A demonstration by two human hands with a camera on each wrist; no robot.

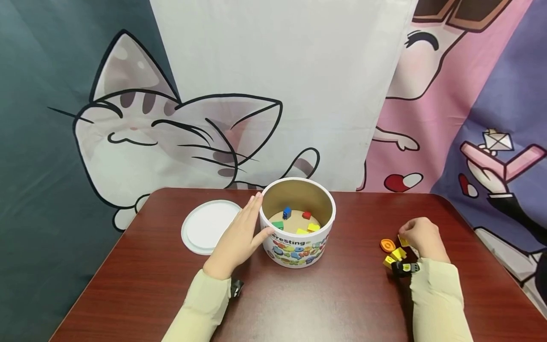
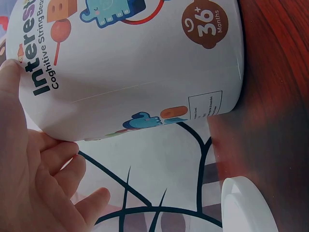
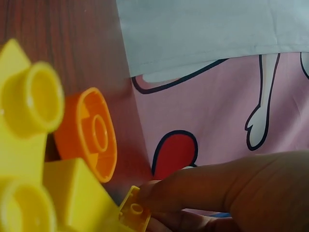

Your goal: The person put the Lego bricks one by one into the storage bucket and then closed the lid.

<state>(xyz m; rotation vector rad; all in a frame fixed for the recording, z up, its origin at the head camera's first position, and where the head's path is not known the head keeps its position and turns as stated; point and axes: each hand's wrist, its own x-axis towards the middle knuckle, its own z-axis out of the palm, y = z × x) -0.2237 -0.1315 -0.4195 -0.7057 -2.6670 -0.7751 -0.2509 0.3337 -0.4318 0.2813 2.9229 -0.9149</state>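
Note:
My left hand [image 1: 237, 242] lies against the left side of a round white bucket [image 1: 316, 247], fingers straight along it and thumb at the near rim. Inside the bucket are a blue block [image 1: 287, 213], a red block [image 1: 306, 215], a green block [image 1: 278, 225] and yellow blocks [image 1: 313, 227]. Off to the right, my right hand [image 1: 423, 237] pinches a small yellow block [image 3: 130, 217] between thumb and fingers, low by the table. Beside it lie an orange round piece [image 1: 387, 245] and more yellow blocks [image 1: 399, 254].
A white lid [image 1: 211, 225] lies flat on the brown table [image 1: 299, 304], left of the bucket and partly behind my left hand. Beyond the table's far edge hangs a cloth backdrop [image 1: 273, 57] printed with cartoon figures.

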